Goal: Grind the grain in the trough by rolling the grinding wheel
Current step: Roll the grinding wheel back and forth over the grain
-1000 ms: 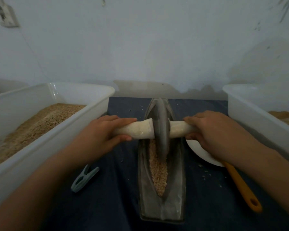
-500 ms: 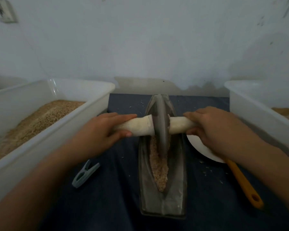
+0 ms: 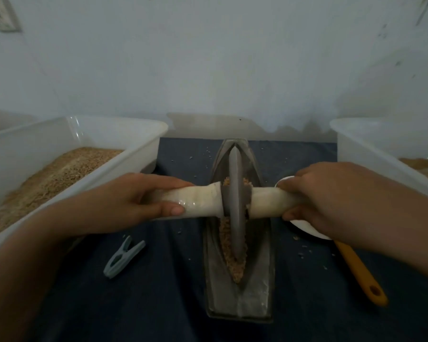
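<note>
We note the grinding wheel (image 3: 235, 203) upright in the trough (image 3: 260, 287), edge down in the grain (image 3: 234, 266), near mid-length. Its axle (image 3: 245, 202) lies crosswise, square to the trough's long axis. Left hand (image 3: 124, 202) and right hand (image 3: 331, 199) each wrap fingers around one axle end, equally near the wheel. We judge the next roll must run along the trough, toward or away from us
</note>
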Demonstrator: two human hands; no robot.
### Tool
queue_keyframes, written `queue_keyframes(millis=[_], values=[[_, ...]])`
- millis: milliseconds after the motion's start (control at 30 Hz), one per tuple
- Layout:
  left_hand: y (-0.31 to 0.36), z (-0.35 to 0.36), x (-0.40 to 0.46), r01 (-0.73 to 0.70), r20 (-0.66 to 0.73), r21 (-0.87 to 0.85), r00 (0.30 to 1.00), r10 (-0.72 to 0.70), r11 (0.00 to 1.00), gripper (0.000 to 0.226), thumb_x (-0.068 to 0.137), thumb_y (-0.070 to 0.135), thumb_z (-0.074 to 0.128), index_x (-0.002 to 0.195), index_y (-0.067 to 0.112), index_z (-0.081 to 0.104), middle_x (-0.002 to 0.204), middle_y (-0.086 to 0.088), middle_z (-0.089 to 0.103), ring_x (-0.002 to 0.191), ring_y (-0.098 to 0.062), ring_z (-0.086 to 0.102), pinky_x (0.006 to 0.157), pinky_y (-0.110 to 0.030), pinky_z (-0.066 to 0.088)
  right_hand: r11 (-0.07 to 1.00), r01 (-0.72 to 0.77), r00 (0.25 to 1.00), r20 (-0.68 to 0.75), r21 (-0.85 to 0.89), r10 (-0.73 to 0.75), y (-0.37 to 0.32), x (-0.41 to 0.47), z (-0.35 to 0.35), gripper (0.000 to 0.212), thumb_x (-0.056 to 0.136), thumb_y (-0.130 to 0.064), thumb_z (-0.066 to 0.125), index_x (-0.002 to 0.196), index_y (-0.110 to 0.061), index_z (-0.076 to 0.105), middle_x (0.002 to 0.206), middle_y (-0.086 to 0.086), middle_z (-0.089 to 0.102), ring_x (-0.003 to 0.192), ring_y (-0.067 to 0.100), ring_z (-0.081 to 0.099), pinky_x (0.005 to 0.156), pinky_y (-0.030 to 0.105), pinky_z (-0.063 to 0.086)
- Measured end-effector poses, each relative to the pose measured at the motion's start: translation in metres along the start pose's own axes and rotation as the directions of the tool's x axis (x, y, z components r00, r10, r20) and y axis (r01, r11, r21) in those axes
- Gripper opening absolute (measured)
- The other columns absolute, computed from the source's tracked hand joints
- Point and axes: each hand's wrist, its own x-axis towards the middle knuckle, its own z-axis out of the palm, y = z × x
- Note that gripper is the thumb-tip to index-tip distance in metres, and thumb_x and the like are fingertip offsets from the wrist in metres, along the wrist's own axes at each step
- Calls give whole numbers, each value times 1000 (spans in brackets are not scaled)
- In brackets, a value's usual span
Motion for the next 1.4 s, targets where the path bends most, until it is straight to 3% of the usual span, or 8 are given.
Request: queue_keyframes(millis=[100,267,500,600,767,933,1267,1400], values=[[-6,11,8,45,-127,119,991,-30,992,42,72,60,48,114,60,44,99,28,62,97,9,55,79,-5,39,998,-54,991,-119,32,58,2,11,13,27,92,-42,50,117,-32,55,111,-8,59,99,11,52,75,25,38],[-14,33,24,69,-381,454,916,123,888,48,88,29,59,135,27,48,106,2,60,96,-18,53,82,-32,39,988,-147,967,-204,40,152,7,21,33,42,94,-39,48,134,-26,45,125,-4,56,110,17,49,88,28,36],[-6,8,6,25,-115,60,993,-18,998,46,72,55,54,118,54,50,107,26,64,101,6,57,87,-13,44,999,2,999,-43,-51,-4,2,11,9,28,91,-45,50,116,-32,54,112,-7,59,102,13,53,77,24,35],[-1,2,-1,4,-32,-28,999,-5,1000,45,71,54,57,116,51,55,107,29,64,99,7,59,85,-12,45,1000,8,1000,13,-25,-8,-1,1,-3,27,90,-48,50,112,-32,55,108,-8,59,98,11,54,64,20,32],[-3,9,6,13,-136,108,991,1,994,44,73,57,52,116,55,49,107,23,64,101,5,57,88,-16,44,997,-47,996,-75,56,51,2,8,7,25,91,-43,52,113,-32,56,106,-7,61,96,12,55,75,25,41],[-10,29,20,35,-341,361,935,97,932,45,87,33,58,131,32,49,98,10,54,95,-16,54,81,-28,40,992,-123,975,-181,32,127,7,22,28,39,93,-39,49,130,-26,48,124,-4,57,111,16,49,92,28,35],[0,-1,-3,19,35,-54,999,-18,998,41,71,54,57,112,59,55,104,33,63,97,11,58,83,-6,43,1000,-6,1000,15,-4,6,-4,-1,-9,32,86,-54,51,111,-34,55,101,-9,60,93,10,55,74,24,40],[2,2,0,18,-38,-1,999,-18,1000,43,69,60,52,111,62,53,102,35,62,97,14,56,80,-2,39,999,-27,1000,-15,19,27,-2,3,-4,28,88,-51,51,110,-34,57,99,-9,61,89,10,55,72,25,42]])
